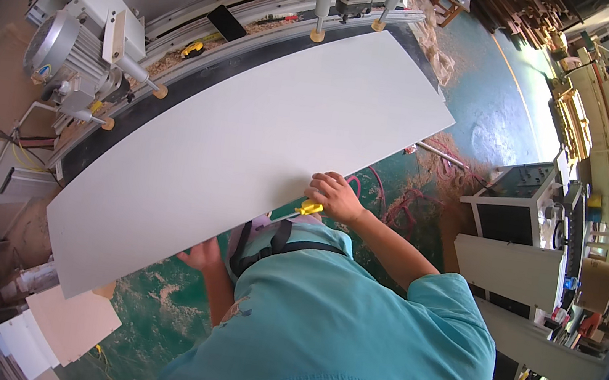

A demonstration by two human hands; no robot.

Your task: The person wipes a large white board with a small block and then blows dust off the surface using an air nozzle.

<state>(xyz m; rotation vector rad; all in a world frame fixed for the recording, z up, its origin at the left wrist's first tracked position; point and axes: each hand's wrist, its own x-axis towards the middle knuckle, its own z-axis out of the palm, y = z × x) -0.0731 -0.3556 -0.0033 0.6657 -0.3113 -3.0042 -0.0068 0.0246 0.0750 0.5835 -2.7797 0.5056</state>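
A large white panel (254,131) with one curved long edge lies across the machine's dark bed (203,84). My right hand (334,195) is at the panel's near straight edge, fingers bent over its top face. A yellow-handled tool (310,208) with a thin pale part pointing left is held under that palm; its exact kind is unclear. Further left, my left hand (203,254) meets the same edge from below, its fingers partly hidden by the panel.
Motor units with rod-like pressers (159,91) stand along the far side. On the machine's rail lie a black phone (227,23) and a yellow tape measure (192,49). Pink hose (407,209) and wood shavings cover floor at right, near a control cabinet (519,181). Boards (70,323) are stacked lower left.
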